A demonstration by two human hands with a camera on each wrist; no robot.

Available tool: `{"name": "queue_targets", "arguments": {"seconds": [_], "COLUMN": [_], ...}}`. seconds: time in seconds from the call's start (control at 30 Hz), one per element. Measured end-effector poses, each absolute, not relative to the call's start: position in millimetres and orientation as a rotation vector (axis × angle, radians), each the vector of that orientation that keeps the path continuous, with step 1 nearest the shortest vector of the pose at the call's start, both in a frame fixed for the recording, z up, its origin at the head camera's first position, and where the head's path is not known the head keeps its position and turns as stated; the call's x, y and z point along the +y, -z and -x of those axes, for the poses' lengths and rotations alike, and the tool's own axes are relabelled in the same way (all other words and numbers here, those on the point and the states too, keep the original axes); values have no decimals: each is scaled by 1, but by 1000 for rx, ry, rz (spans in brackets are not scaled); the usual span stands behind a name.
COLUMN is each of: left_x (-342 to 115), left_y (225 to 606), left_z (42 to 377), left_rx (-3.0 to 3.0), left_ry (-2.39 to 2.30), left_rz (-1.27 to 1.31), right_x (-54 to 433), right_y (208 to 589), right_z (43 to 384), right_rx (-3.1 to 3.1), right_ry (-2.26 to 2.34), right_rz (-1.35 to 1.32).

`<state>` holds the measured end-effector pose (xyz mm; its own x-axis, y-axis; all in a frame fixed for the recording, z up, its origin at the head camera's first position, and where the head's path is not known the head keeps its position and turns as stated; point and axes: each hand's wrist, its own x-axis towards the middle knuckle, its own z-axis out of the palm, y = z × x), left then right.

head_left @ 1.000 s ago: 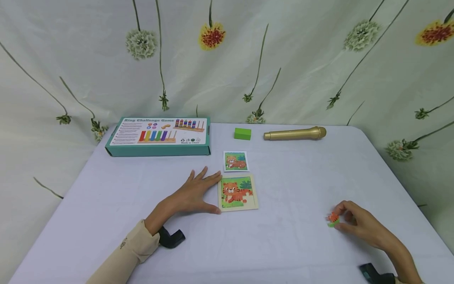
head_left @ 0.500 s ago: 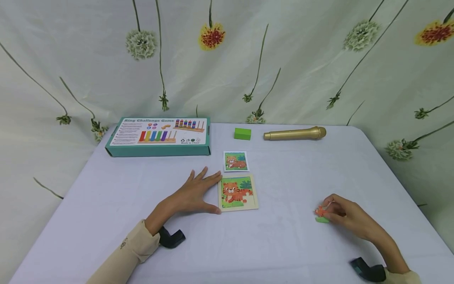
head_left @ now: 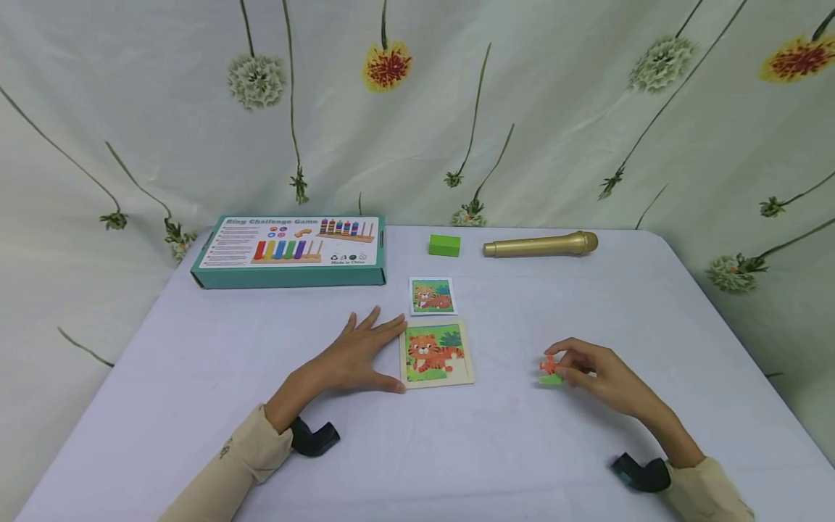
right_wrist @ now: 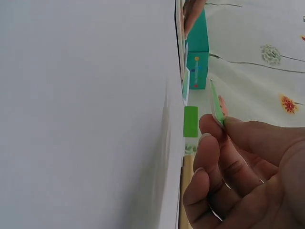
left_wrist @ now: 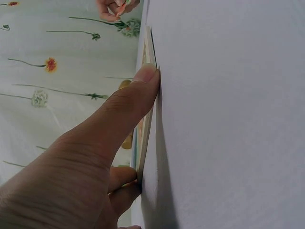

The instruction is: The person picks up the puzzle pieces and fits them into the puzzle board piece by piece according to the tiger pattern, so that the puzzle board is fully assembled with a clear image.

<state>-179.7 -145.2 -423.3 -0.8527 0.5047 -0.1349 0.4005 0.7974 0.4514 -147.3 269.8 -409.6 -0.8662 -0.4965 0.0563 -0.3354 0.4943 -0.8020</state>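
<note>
A square wooden puzzle board (head_left: 469, 370) with a tiger picture lies mid-table, with a gap at its lower right. Against its left edge rests my left hand (head_left: 352, 357), fingers spread and straight, thumb at the near corner and index finger at the far one. The left wrist view shows the thumb touching the side of the board (left_wrist: 146, 148). Between thumb and fingertips, my right hand (head_left: 603, 375) pinches a small orange and green puzzle piece (head_left: 550, 371) just above the table, right of the board. In the right wrist view the puzzle piece (right_wrist: 216, 102) appears nearly edge-on.
Just behind the board lies a small tiger picture card (head_left: 433, 296). Farther back are a teal Ring Challenge Game box (head_left: 290, 277), a green block (head_left: 444, 246) and a gold toy microphone (head_left: 540, 246). A flowered cloth (head_left: 554, 145) hangs behind the white-covered table.
My right hand has moved left and somewhat away from me with the puzzle piece, nearing the board. My left hand has stayed in place at the board.
</note>
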Motion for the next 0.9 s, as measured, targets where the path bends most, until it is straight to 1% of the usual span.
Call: {"name": "queue_targets", "arguments": {"seconds": [0.2, 0.63, 0.9], "left_x": [-145, -146, -146], "left_y": [423, 423, 422], "left_z": [179, 179, 179], "left_rx": [2739, 2735, 2732], "left_ry": [-612, -614, -614], "left_rz": [-705, -707, -709], "right_x": [246, 187, 167], "right_y": [413, 413, 411], "right_z": [158, 176, 183], "right_rx": [2433, 2317, 2311], "right_ry": [1359, 1317, 1279], "right_rz": [704, 803, 818]}}
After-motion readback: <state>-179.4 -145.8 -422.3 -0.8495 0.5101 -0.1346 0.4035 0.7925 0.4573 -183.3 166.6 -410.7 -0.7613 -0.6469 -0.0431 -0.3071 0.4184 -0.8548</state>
